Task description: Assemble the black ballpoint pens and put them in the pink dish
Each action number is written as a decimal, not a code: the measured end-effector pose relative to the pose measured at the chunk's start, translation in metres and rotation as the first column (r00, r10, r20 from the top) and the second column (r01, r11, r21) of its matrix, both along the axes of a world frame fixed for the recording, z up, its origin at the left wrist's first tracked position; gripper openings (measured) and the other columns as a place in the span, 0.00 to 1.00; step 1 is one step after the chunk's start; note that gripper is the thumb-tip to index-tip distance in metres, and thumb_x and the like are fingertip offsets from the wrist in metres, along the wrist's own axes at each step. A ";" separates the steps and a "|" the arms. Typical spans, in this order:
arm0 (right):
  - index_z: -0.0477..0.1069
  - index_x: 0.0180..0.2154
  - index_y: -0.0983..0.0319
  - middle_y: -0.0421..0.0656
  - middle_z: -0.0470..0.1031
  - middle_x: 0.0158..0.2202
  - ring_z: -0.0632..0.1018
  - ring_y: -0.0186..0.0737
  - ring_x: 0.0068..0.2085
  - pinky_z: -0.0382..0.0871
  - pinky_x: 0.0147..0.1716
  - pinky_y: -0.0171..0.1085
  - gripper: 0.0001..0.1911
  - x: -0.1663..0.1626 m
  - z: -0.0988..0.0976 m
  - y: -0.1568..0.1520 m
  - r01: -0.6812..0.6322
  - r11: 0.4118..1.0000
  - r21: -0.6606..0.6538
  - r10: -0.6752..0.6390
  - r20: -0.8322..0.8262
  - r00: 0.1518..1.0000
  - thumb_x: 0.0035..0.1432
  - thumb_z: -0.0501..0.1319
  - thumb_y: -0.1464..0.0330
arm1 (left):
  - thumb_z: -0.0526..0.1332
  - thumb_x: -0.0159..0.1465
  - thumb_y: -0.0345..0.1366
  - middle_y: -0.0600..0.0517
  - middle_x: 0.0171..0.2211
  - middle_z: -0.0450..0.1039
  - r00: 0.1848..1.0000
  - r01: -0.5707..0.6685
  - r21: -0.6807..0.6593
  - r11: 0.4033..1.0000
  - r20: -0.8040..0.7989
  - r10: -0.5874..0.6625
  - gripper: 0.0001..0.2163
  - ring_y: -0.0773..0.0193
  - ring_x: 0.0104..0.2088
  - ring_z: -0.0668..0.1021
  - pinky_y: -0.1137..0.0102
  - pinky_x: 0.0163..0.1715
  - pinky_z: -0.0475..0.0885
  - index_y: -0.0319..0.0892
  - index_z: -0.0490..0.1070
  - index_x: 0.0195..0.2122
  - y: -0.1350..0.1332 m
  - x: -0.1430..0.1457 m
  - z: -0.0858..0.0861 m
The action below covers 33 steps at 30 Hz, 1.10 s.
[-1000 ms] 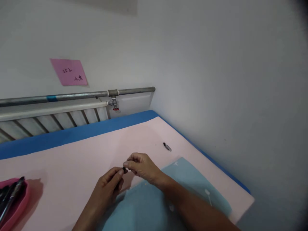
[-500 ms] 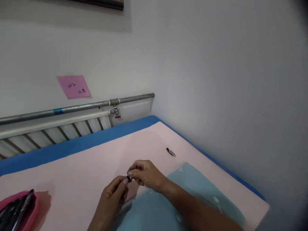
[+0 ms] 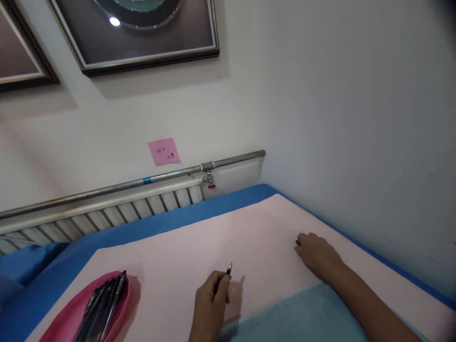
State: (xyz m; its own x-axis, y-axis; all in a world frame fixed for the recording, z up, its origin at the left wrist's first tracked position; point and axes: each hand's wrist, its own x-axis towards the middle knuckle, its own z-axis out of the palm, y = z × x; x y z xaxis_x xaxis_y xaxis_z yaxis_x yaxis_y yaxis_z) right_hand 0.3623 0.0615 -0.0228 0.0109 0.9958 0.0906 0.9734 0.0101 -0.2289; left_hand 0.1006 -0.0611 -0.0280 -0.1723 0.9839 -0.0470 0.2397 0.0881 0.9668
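Observation:
My left hand (image 3: 210, 304) is closed around a black pen (image 3: 228, 270) whose silver tip points up and away, low in the middle of the pink sheet (image 3: 185, 251). My right hand (image 3: 317, 254) lies further right on the sheet, fingers curled down over a small dark piece (image 3: 298, 242) that shows only at the fingertips. I cannot tell whether the fingers grip that piece or only cover it.
A pink tray (image 3: 60, 323) with several black pens (image 3: 103, 304) sits at the lower left. A light blue cloth (image 3: 302, 318) lies under my right forearm. Blue padding (image 3: 142, 228) borders the sheet. Behind run a radiator, a metal pipe (image 3: 142, 183), a pink note (image 3: 163, 151) and framed pictures.
My hands have parted. The right hand reached out to the small dark piece lying to the right, and the left hand kept the pen. The view tilted up and shifted left.

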 end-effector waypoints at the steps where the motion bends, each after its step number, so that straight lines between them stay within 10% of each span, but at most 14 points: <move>1: 0.71 0.32 0.68 0.54 0.71 0.35 0.73 0.47 0.34 0.61 0.31 0.40 0.12 0.002 -0.002 0.002 -0.025 0.999 -0.039 0.024 -0.022 0.999 0.53 0.50 0.72 | 0.54 0.55 0.51 0.57 0.17 0.59 1.000 0.000 0.009 1.000 0.011 0.000 0.18 0.70 0.20 0.62 0.75 0.21 0.55 0.39 0.69 0.29 0.001 0.000 -0.001; 8: 0.69 0.41 0.62 0.49 0.73 0.41 0.72 0.43 0.41 0.62 0.38 0.39 0.15 -0.023 0.011 -0.015 -0.133 0.990 0.054 0.144 -0.369 0.918 0.56 0.48 0.71 | 0.56 0.51 0.54 0.60 0.15 0.58 0.971 0.027 -0.081 0.996 0.239 -0.007 0.23 0.74 0.14 0.57 0.77 0.14 0.48 0.39 0.67 0.38 0.001 0.000 -0.001; 12: 0.67 0.43 0.60 0.45 0.73 0.40 0.73 0.39 0.37 0.65 0.35 0.37 0.15 -0.056 0.025 -0.035 -0.207 0.965 0.159 0.234 -0.878 0.418 0.53 0.54 0.65 | 0.57 0.51 0.53 0.60 0.16 0.59 0.935 0.097 -0.122 0.988 0.351 -0.048 0.25 0.76 0.11 0.56 0.77 0.11 0.45 0.41 0.65 0.44 -0.004 0.004 0.005; 15: 0.64 0.40 0.61 0.44 0.73 0.34 0.73 0.36 0.30 0.64 0.26 0.35 0.15 -0.081 0.028 -0.048 -0.192 0.969 0.155 0.159 -0.987 0.005 0.50 0.58 0.63 | 0.57 0.52 0.52 0.60 0.15 0.59 0.920 0.145 -0.131 0.981 0.382 -0.085 0.24 0.77 0.10 0.55 0.78 0.11 0.44 0.40 0.66 0.43 -0.007 0.009 0.006; 17: 0.63 0.38 0.61 0.43 0.72 0.32 0.73 0.35 0.29 0.64 0.25 0.34 0.15 -0.092 0.027 -0.054 -0.203 0.969 0.138 0.116 -0.986 -0.118 0.48 0.60 0.63 | 0.57 0.53 0.51 0.60 0.16 0.59 0.914 0.162 -0.125 0.979 0.392 -0.101 0.22 0.77 0.11 0.55 0.78 0.10 0.45 0.40 0.67 0.43 -0.008 0.012 0.006; 25: 0.63 0.38 0.61 0.43 0.72 0.33 0.71 0.33 0.27 0.65 0.26 0.35 0.12 -0.107 0.021 -0.068 -0.327 0.936 0.130 0.094 -0.988 -0.124 0.49 0.59 0.66 | 0.57 0.54 0.49 0.60 0.15 0.58 0.909 0.178 -0.147 0.973 0.404 -0.105 0.20 0.77 0.11 0.55 0.78 0.11 0.46 0.39 0.66 0.42 -0.009 0.014 0.008; 33: 0.66 0.36 0.61 0.41 0.71 0.31 0.72 0.35 0.30 0.66 0.27 0.33 0.10 -0.110 0.026 -0.080 -0.426 0.897 0.114 0.213 -0.958 0.191 0.49 0.57 0.67 | 0.56 0.55 0.48 0.59 0.16 0.61 0.905 0.154 -0.135 0.979 0.417 -0.085 0.18 0.77 0.11 0.56 0.79 0.10 0.45 0.39 0.66 0.40 -0.009 0.014 0.010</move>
